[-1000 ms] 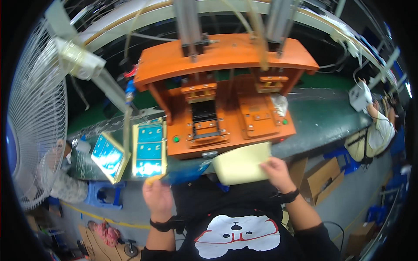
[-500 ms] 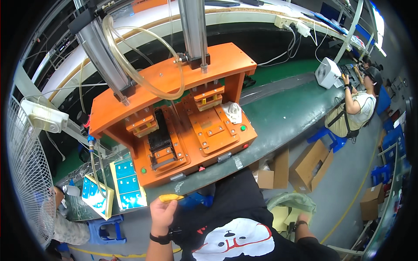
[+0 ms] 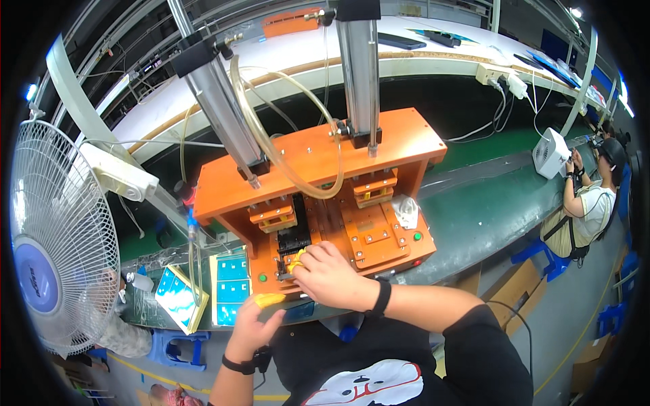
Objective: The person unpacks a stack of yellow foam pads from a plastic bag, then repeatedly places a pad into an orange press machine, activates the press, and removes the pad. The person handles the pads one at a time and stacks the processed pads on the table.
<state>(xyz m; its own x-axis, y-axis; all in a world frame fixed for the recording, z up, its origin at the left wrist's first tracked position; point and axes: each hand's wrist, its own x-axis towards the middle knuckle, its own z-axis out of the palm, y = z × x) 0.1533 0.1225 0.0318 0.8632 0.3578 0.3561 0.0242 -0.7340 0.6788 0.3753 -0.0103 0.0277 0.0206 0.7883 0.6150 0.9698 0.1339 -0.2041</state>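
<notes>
My right hand reaches across to the left station of the orange press. Its bent fingers, in yellow finger cots, close on the near end of a long black frame-like part. That part lies in the left fixture; my hand covers some of its near end. My left hand hovers at the table's front edge, also with a yellow finger cot. Its thumb and index are apart. A blue patch shows just beyond them; I cannot tell what it is.
Blue-and-yellow sheets lie left of the press, near a white fan. Crumpled white cloth sits on the press's right side. Clear hoses hang from its cylinders. Cardboard boxes and a seated person are to the right.
My right hand has left the lined bin with yellow paper at the lower right and come to the black part in the left fixture. My left thumb and index have parted. The view has shifted.
</notes>
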